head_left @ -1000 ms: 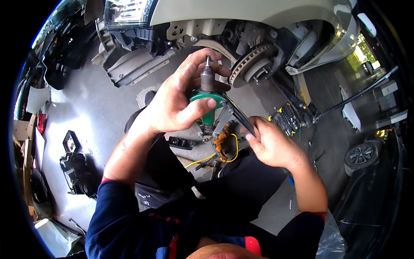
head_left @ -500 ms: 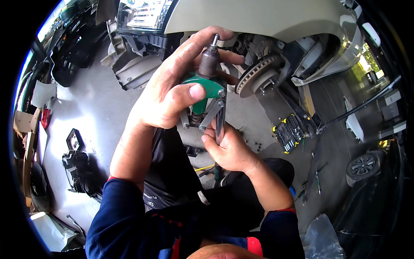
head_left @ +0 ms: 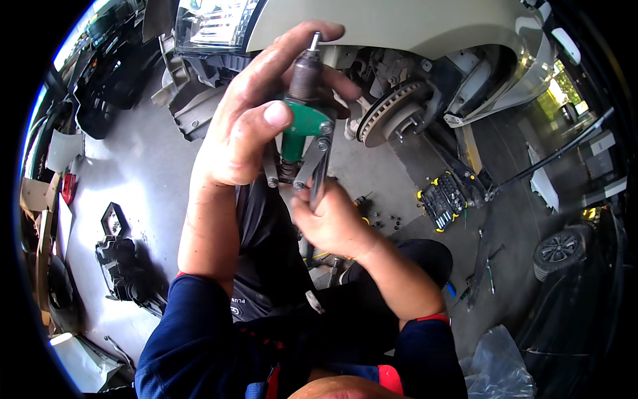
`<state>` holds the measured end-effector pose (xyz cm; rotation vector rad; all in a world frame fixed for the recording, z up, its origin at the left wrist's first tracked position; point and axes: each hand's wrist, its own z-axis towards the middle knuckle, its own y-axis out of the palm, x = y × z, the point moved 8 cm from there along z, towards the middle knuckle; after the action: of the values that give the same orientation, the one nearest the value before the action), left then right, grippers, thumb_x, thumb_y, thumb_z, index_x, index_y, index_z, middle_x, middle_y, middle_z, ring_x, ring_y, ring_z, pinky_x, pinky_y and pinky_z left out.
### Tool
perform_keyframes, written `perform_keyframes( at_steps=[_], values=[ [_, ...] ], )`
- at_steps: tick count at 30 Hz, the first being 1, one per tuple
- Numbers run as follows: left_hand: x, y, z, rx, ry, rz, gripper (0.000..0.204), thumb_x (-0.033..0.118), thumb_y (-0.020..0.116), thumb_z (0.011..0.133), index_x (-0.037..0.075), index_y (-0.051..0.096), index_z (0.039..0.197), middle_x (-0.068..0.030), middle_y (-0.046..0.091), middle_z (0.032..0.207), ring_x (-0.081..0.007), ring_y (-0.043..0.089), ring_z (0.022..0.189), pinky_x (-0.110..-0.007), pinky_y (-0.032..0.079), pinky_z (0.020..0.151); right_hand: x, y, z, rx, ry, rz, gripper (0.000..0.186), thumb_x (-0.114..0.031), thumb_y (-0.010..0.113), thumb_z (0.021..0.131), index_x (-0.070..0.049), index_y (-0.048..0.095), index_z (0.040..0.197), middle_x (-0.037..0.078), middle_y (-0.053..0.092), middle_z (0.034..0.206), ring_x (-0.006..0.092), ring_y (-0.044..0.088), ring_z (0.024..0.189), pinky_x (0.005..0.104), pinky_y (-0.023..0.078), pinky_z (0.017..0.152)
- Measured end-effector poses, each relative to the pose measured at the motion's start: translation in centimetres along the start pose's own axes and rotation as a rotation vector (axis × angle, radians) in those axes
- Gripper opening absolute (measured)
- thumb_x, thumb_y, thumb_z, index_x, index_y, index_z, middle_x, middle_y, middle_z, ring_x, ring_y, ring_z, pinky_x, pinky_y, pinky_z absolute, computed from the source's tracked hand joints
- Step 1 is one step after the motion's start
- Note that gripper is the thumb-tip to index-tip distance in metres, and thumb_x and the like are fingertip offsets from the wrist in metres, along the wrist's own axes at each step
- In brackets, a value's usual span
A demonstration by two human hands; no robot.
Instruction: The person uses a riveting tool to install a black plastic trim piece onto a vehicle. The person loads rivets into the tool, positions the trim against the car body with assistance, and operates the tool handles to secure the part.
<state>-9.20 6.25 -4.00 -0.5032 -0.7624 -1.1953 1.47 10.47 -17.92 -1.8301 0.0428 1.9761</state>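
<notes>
A hand riveter [head_left: 306, 120] with a green head, grey linkage arms and a dark steel nose stands upright in front of me, a thin metal pin at its tip. My left hand [head_left: 229, 130] is wrapped round its head, thumb against the green body and index finger arched over near the pin. Lower down, my right hand [head_left: 339, 219] is closed round a dark lever handle of the riveter, just under the linkage. My palm and fingers hide part of that handle.
Ahead is a pale car fender [head_left: 372, 20] with a headlight [head_left: 216, 26]. A bare brake disc [head_left: 392, 116] shows in the wheel arch. A tool case [head_left: 443, 203] lies on the floor at right, a black car part [head_left: 119, 266] at left. A wheel [head_left: 561, 253] lies far right.
Both hands have shifted left and slightly up together with the riveter. My right hand still grips the lever handle.
</notes>
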Motion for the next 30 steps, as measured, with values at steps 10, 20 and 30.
perform_keyframes(
  at_steps=[10,20,30],
  values=[
    [-3.4,0.7,-2.3,0.046,-0.054,-0.037,0.089,0.063,0.062,0.089,-0.002,0.043,0.146,-0.0242,0.065,0.127,-0.0266,0.068,0.109,-0.037,0.053,0.096,-6.3,-13.7,-3.8,-0.133,0.082,-0.915,0.017,0.009,0.054,0.088,0.004,0.056,0.103,0.026,0.063,0.106,0.0476,0.062,0.103,0.051,0.051,0.089],
    [-4.4,-0.6,-2.3,0.088,-0.116,0.081,0.104,0.081,0.056,0.086,-0.001,0.045,0.15,-0.027,0.056,0.143,-0.0338,0.068,0.114,-0.044,0.059,0.093,3.3,-4.8,-2.5,-0.049,0.098,-0.229,0.021,0.001,0.057,0.094,-0.002,0.058,0.115,0.017,0.064,0.099,0.0281,0.064,0.081,0.0403,0.052,0.079],
    [-4.2,-2.0,-2.2,0.094,-0.108,0.037,0.108,0.083,0.055,0.083,0.002,0.046,0.155,-0.0285,0.048,0.153,-0.0385,0.063,0.126,-0.052,0.054,0.103,3.9,-2.0,-0.5,0.002,0.077,-0.088,0.021,0.003,0.058,0.093,-0.002,0.058,0.113,0.016,0.064,0.098,0.0302,0.065,0.09,0.0401,0.052,0.085]
  ],
)
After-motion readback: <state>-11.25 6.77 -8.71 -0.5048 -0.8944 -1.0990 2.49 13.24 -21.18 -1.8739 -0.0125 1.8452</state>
